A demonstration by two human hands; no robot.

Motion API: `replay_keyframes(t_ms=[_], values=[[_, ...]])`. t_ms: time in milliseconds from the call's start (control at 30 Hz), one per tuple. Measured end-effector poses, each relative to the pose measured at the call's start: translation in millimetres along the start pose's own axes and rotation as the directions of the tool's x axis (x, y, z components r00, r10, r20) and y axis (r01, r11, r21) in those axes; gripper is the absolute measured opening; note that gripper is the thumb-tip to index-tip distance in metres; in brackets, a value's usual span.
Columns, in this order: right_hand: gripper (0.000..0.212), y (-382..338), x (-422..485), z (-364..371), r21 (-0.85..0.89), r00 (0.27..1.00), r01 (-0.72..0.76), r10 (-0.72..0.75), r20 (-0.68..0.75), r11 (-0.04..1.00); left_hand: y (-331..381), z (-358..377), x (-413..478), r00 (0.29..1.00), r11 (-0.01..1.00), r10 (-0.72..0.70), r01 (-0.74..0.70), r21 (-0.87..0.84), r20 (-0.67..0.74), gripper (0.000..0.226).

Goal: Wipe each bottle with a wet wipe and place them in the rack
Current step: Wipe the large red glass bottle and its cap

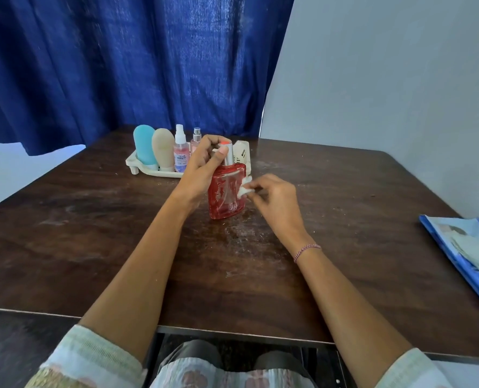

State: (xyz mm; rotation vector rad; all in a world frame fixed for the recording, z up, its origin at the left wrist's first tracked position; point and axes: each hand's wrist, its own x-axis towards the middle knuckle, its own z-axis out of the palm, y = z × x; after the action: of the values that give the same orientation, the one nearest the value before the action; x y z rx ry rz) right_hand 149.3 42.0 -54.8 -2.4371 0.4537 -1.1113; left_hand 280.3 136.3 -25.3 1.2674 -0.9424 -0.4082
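A red glass bottle with a silver neck and orange top stands upright on the dark wooden table. My left hand grips it around the neck and upper left side. My right hand pinches a small white wet wipe against the bottle's right edge. Behind them a cream plastic rack holds a blue tube, a beige tube, a pink spray bottle and a smaller spray bottle.
A blue pack of wipes lies at the table's right edge. A blue curtain hangs behind the table and a grey wall stands to the right. Wet smears mark the tabletop in front of the red bottle.
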Motion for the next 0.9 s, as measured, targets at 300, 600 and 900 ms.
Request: replay_keyframes(t_ms=[300,600,900], values=[[0.016,0.3,2.1,-3.5,0.005,0.996,-0.055,0.055,0.067,0.998,-3.4,1.0,1.5,0.998,1.000,-0.002,0.003,0.021,-0.058,0.015],[0.021,3.0,-0.4,5.1,-0.010,0.954,-0.272,0.271,0.126,0.962,-7.7,0.8,3.6,0.992,0.999,-0.033,0.032,-0.009,-0.122,0.013],[0.018,-18.9,-9.7,13.2,0.112,0.982,-0.112,0.093,0.162,0.987,-7.1,4.6,1.6,0.988,0.996,-0.024,0.011,-0.086,-0.151,0.004]])
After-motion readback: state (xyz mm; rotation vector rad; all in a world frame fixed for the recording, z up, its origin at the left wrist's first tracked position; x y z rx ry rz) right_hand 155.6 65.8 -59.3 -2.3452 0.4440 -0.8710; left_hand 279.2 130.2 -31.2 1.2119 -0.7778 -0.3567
